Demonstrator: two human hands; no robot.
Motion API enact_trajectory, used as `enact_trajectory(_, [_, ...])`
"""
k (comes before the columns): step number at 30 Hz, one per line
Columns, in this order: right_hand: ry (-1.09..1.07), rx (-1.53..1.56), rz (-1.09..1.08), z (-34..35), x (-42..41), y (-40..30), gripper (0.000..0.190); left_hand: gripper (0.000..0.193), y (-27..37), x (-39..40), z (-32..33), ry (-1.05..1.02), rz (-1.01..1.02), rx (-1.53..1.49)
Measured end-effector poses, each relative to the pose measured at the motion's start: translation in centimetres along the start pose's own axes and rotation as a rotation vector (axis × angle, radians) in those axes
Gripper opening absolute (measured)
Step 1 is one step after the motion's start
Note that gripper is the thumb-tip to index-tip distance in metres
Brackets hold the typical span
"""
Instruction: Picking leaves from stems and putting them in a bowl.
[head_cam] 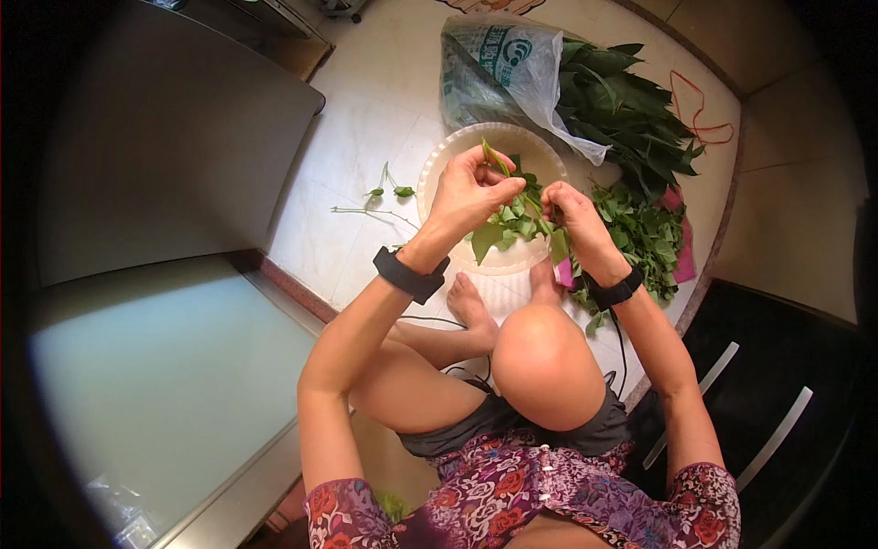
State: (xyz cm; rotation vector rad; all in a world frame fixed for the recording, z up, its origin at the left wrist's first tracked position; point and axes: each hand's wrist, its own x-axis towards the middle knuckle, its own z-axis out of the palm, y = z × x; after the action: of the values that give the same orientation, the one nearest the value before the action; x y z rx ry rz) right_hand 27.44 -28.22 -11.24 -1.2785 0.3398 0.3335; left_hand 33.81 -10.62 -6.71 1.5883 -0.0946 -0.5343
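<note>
My left hand [473,189] is above a cream plastic basin [426,171] with a scalloped rim. Between its thumb and fingers it pinches a green leafy stem [501,163], whose tip sticks up past the fingers. The stem slants down towards my right hand [576,218], which is closed around its leafy lower part at the basin's right side; the fingertips partly hide the grip. A broad leaf [485,240] hangs below the hands. Loose picked leaves [514,223] lie inside the basin. Both wrists wear black bands.
Right of the basin, leafy greens [634,237] are heaped on pink material [684,254]. Behind, a printed plastic bag [494,68] holds large dark leaves [617,103]. Discarded stems [374,211] lie left on the tiled floor. A red string [698,127] lies far right; a grey cabinet door [178,137] stands left.
</note>
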Motion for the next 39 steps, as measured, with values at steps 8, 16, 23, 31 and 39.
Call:
enact_trajectory(8, [-0.178,0.025,-0.047,1.2,-0.9,-0.6,0.019,0.022,-0.5,0.2,0.0,-0.028,-0.058,-0.068])
enact_trajectory(16, [0.025,-0.004,-0.057,0.9,0.0,-0.2,0.020,0.015,-1.2,-0.1,0.6,-0.087,-0.098,-0.218])
enact_trajectory(23, [0.207,0.287,0.250,-0.1,0.7,-0.4,0.018,0.016,-0.3,0.0,0.8,-0.100,-0.089,-0.202])
enact_trajectory(31, [-0.243,0.289,0.128,0.9,-0.2,-1.4,0.017,0.025,-0.2,-0.4,0.1,-0.171,-0.140,-0.064])
enact_trajectory(39, [-0.235,0.168,0.101,0.5,-0.5,-1.7,0.018,0.026,-0.1,0.0,-0.3,-0.154,-0.204,-0.190])
